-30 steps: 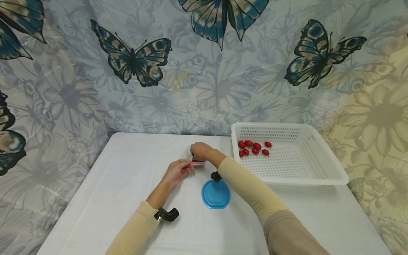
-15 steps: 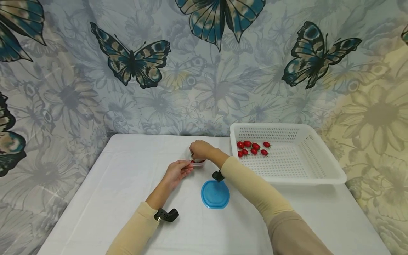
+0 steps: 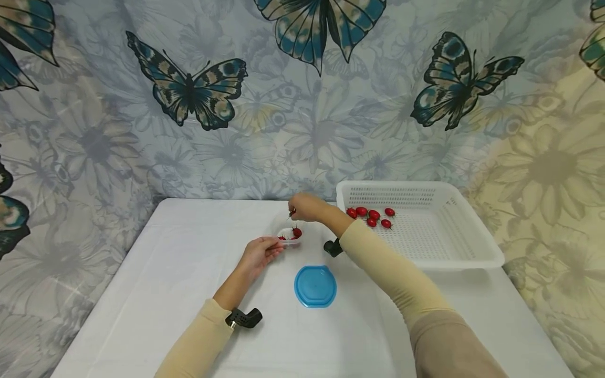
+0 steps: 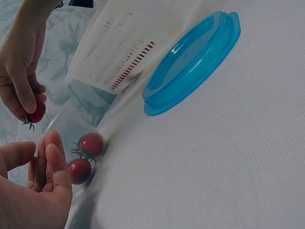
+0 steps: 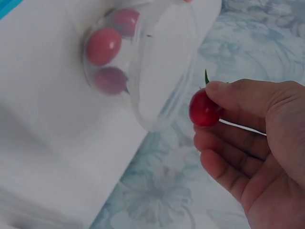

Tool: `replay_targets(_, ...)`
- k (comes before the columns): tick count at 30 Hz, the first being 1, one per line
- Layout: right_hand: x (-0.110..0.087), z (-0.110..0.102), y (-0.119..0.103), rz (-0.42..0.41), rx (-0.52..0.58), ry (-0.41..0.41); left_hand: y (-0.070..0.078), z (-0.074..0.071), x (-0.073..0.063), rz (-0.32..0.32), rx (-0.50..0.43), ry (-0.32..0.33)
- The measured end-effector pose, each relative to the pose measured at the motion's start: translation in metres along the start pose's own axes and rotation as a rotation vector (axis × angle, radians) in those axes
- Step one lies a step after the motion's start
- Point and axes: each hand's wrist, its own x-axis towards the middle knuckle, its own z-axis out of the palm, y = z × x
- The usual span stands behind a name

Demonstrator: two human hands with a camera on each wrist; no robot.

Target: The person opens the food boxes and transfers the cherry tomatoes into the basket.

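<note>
My right hand is raised just over a small clear plastic container. Thumb and fingers pinch a red cherry tomato with a green stem, well seen in the right wrist view. On the near left side, my left hand pinches the container's rim between thumb and fingers. Inside the container lie a few cherry tomatoes; in the left wrist view, green stems show on two of them, partly behind the left fingers.
A round blue lid lies on the white-covered table, nearer than the container. At the back right stands a white perforated basket with several more cherry tomatoes in its left part. My right forearm crosses its front left corner.
My right hand has risen out of the container and moved slightly back, with a cherry tomato now visible in its fingers. My left hand has stayed at the rim.
</note>
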Motion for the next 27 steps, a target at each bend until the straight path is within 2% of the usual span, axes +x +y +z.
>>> replay_targets(9,-0.015,-0.023,0.024,0.062,0.043,0.046,0.003,0.002,-0.001,-0.022,-0.006,0.009)
replay_targets(21,-0.047,-0.037,0.068,0.175,0.117,0.100,0.004,0.001,0.001,-0.027,0.003,0.013)
replay_targets(27,-0.060,-0.036,0.090,0.222,0.151,0.122,0.003,-0.001,0.002,-0.024,-0.004,0.003)
